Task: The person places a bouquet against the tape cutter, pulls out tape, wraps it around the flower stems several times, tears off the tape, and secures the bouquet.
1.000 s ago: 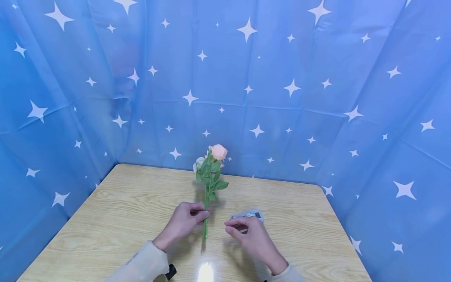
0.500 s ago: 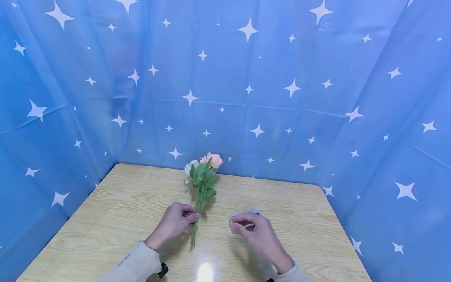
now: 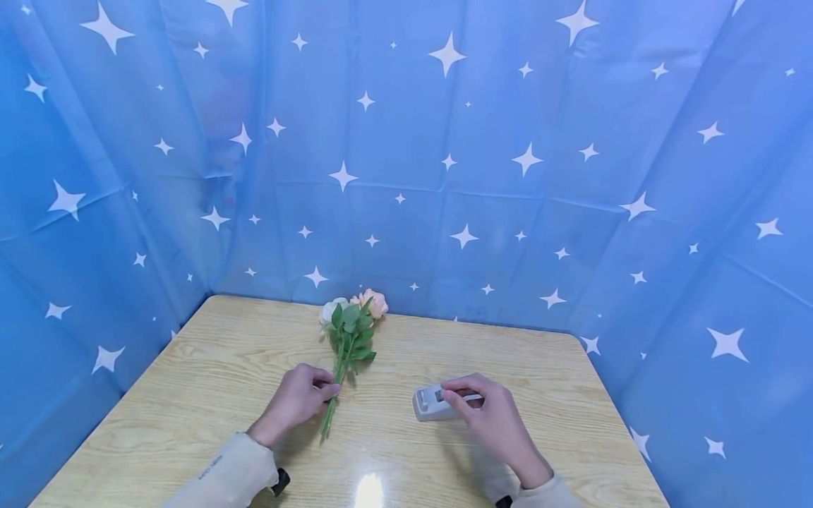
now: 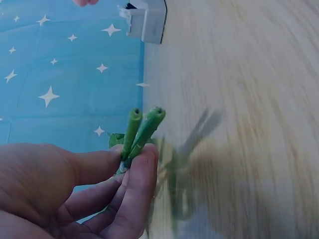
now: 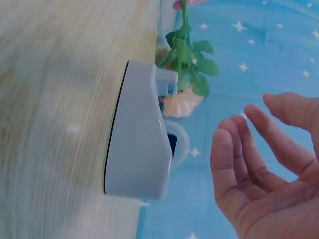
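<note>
My left hand (image 3: 296, 399) pinches two green stems (image 4: 142, 130) between thumb and fingers. One stem bears a white flower (image 3: 332, 310), the other a pink rose (image 3: 375, 303), with leaves (image 3: 351, 331) below the blooms. A small pale patch shows on the stems at the pinch; I cannot tell what it is. On the table to the right stands a light grey tape dispenser (image 5: 134, 139) with a roll of tape (image 5: 178, 143) in it. My right hand (image 3: 492, 416) hovers over the dispenser, apart from it, its fingers loosely bent around nothing visible.
The wooden table (image 3: 222, 374) has rounded back corners. A blue curtain (image 3: 406, 141) with white stars hangs close behind it and along both sides. A bright light reflection lies near the front.
My left hand has moved left with the flowers, which now lean lower. My right hand has shifted right over the tape dispenser, uncovering its left end.
</note>
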`<state>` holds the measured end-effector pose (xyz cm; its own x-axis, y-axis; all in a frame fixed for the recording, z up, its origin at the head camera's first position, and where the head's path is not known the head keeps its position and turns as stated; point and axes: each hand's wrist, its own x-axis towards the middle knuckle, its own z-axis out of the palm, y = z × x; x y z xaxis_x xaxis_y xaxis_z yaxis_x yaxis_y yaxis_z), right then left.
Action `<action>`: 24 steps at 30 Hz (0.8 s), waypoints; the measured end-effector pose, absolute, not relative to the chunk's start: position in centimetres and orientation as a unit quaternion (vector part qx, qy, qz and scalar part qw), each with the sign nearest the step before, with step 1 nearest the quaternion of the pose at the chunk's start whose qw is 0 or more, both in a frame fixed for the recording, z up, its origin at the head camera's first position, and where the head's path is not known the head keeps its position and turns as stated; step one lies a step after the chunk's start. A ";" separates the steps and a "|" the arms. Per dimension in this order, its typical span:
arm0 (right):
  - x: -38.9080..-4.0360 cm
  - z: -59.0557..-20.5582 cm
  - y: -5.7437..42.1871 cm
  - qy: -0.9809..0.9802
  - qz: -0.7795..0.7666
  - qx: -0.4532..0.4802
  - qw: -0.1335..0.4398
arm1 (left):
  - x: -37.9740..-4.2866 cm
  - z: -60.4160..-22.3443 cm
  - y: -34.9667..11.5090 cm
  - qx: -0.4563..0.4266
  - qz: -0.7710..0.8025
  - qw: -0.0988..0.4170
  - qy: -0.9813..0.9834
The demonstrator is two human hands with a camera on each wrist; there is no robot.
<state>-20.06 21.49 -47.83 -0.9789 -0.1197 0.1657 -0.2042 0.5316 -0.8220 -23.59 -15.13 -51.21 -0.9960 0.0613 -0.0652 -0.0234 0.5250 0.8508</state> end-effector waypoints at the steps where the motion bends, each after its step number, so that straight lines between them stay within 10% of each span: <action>1: -20.1 -47.8 21.7 -0.876 0.473 0.088 0.045 | -23.7 -51.2 -15.2 0.009 0.488 0.044 0.872; 15: -20.3 -47.4 25.0 -0.899 0.433 0.046 0.054 | -24.3 -51.7 -16.3 0.018 0.475 0.057 0.878; 24: -20.4 -47.5 26.8 -0.913 0.397 0.054 0.082 | -24.6 -52.0 -17.4 0.060 0.383 -0.030 0.921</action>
<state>-20.45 26.84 -47.53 -0.9808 -0.0334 0.1919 -0.1631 0.6795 -0.7153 -24.61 -17.42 -52.02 -0.9910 0.0866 0.1018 0.1332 0.6998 0.7019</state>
